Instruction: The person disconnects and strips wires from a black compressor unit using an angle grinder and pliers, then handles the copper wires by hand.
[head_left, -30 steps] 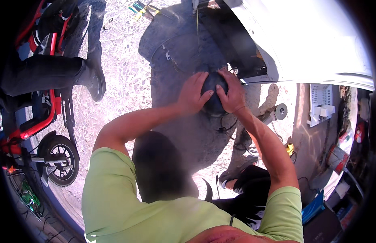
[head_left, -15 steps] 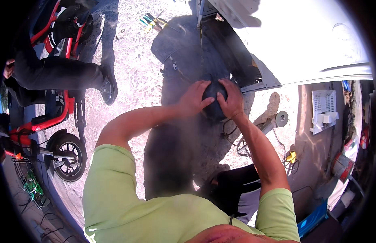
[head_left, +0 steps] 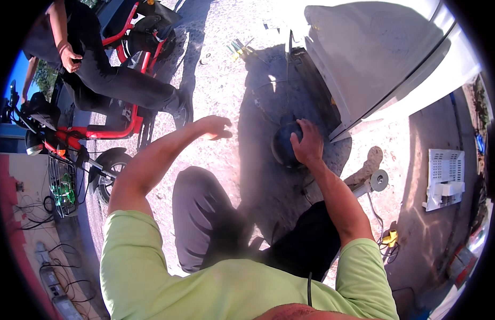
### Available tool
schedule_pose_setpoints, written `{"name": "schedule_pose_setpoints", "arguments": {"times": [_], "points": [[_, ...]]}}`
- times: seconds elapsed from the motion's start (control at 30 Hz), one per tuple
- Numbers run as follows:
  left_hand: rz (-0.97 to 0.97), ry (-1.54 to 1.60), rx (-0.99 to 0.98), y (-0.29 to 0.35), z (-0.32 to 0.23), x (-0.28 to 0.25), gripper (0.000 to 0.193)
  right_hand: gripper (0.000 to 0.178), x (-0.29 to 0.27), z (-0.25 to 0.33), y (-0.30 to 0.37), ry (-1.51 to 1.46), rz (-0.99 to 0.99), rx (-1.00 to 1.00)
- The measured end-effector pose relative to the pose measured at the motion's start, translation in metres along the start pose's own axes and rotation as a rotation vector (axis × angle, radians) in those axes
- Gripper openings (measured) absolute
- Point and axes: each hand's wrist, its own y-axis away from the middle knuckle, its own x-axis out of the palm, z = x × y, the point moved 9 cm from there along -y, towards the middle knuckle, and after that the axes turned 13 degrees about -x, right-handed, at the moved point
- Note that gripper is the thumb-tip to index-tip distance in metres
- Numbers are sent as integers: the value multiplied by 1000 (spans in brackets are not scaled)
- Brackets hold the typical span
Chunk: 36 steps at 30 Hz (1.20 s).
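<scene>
A black, rounded object that looks like a compressor stands in shade on the ground, beside the open base of a white appliance. My right hand lies on its right side, thumb and fingers apart. Off to the left, my left hand hangs in the air, empty, with loosely bent fingers pointing right. It does not touch the compressor. Behind the compressor, thin tubing or wire runs up toward the appliance; shade hides its detail.
Several hand tools lie at the far left. An angle grinder rests at right, near a yellow plug and a white perforated panel. A person in dark trousers is at left with a red scooter.
My left hand has let go of the compressor and moved left. My right hand stays on it. The view has shifted, and more of the other person shows.
</scene>
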Motion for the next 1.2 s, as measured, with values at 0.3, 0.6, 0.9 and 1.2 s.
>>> {"name": "schedule_pose_setpoints", "arguments": {"times": [0.3,0.6,0.9,1.2], "points": [[-252,256,-15,-84,44,-42,53,54,0,-9,2,-10,36,24],[-209,49,-147,-250,96,-42,69,53,-5,1,-9,24,84,37],[-666,176,-167,-376,123,-144,63,42,11,-1,-29,114,112,147],[-821,84,-139,-404,151,-162,43,41,48,-25,-51,209,351,424]]}}
